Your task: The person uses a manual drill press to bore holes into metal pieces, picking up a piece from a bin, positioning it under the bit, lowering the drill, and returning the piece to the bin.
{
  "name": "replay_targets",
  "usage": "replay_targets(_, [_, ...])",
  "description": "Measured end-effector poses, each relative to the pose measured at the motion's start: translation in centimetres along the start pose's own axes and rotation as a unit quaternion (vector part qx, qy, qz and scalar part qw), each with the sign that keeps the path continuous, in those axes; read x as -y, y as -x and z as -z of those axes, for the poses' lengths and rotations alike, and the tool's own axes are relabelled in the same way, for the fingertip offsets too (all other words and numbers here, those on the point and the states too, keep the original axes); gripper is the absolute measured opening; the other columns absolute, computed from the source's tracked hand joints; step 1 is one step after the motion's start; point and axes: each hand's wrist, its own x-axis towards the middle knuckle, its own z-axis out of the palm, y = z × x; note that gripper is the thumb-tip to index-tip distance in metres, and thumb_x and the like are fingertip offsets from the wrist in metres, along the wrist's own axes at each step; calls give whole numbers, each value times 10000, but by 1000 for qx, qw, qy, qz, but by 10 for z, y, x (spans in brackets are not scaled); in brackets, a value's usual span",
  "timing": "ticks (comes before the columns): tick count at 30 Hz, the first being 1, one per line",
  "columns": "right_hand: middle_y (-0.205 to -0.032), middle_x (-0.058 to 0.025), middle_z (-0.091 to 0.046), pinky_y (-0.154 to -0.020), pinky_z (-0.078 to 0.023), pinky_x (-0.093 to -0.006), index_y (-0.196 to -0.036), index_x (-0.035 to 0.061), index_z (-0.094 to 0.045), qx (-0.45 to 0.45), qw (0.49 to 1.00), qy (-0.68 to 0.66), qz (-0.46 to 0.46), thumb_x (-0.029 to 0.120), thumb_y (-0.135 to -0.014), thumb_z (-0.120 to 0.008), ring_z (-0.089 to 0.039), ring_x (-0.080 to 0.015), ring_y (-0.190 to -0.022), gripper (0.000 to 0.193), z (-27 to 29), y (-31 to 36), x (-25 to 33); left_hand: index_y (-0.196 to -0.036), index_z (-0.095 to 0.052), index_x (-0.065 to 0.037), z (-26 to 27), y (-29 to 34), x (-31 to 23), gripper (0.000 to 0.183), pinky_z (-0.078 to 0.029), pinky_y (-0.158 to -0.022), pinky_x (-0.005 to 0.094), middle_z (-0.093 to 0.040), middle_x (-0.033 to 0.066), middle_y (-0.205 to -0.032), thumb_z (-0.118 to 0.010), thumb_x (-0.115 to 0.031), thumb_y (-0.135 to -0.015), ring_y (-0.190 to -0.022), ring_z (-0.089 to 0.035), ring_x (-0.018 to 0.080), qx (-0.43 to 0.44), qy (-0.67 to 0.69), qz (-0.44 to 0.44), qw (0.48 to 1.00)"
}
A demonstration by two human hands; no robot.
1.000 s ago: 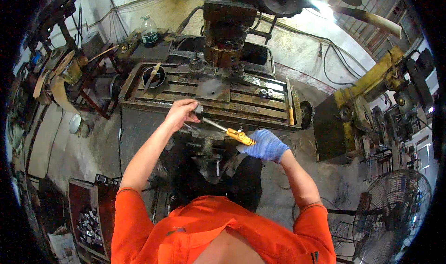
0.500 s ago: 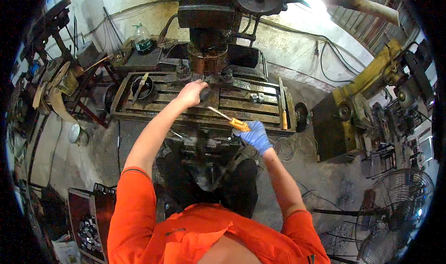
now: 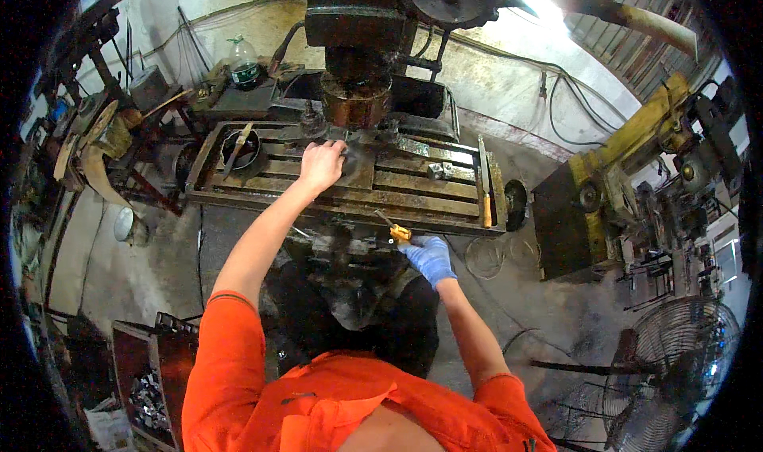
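Note:
My bare left hand (image 3: 322, 166) is above the slotted machine table (image 3: 290, 201), just below the spindle (image 3: 356, 102). Its fingers are curled, and whatever lies under or between them is hidden. My right hand (image 3: 430, 259), in a blue glove, grips a yellow-handled screwdriver (image 3: 400, 233) in front of the table's near edge. The thin metal shaft points up and to the left, clear of the left hand.
A brush (image 3: 239, 146) rests across a round pot (image 3: 253, 156) on the table's left end. A long file (image 3: 484, 178) and small metal blocks (image 3: 439, 170) lie toward the right. A fan (image 3: 675, 364) stands at lower right, a yellow machine (image 3: 608, 162) beyond.
My right hand has drawn back toward me and slightly left with the screwdriver, away from the table. The left hand has shifted slightly left and nearer.

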Motion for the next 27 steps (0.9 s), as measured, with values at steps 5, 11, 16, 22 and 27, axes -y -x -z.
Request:
replay_targets(5, [-808,-130,-658,-652,-475,-286,-933,-29,-639,-3,986,-164,-5,250,-700,-716,-618,-164,-713,372,43,45,10,-921,-576,-83,-22,-20,3,202,-457,-694,409,-602,133,-796,-598,-150,-732,-732,-591,309,-37,46,-16,998])
replay_targets(11, [-759,-47,-637,-625,-469,-259,-913,-43,-648,-65,980,-189,-1,159,-698,-711,-558,-91,-690,302,116,62,22,-930,-568,-64,-27,-24,1,214,-474,-639,424,-611,145,-803,-597,-158,-741,-727,-599,324,-72,64,38,995])
replay_targets(16, [-835,-50,-645,-661,-445,-238,-931,7,-656,-250,919,-233,195,62,-707,-614,-543,-103,-725,235,237,43,106,-935,-584,-59,-19,-33,2,291,-489,-696,418,-627,159,-850,-640,-234,-709,-795,-608,331,38,86,207,974])
replay_targets(22, [-1047,-139,-580,-971,-364,-445,-1055,-8,-554,-271,714,-372,527,191,-842,-490,-550,-254,-990,298,397,41,228,-1095,-599,-154,-26,-37,20,421,-484,-740,416,-632,156,-877,-650,-262,-692,-859,-600,311,27,163,172,971])
replay_targets(27, [-928,-134,-587,-895,-426,-445,-947,-11,-552,-391,722,-244,517,243,-896,-344,-558,-294,-942,332,357,50,235,-1035,-627,-137,2,-32,12,385,-480,-752,414,-635,144,-877,-660,-275,-678,-856,-601,302,66,154,228,959])
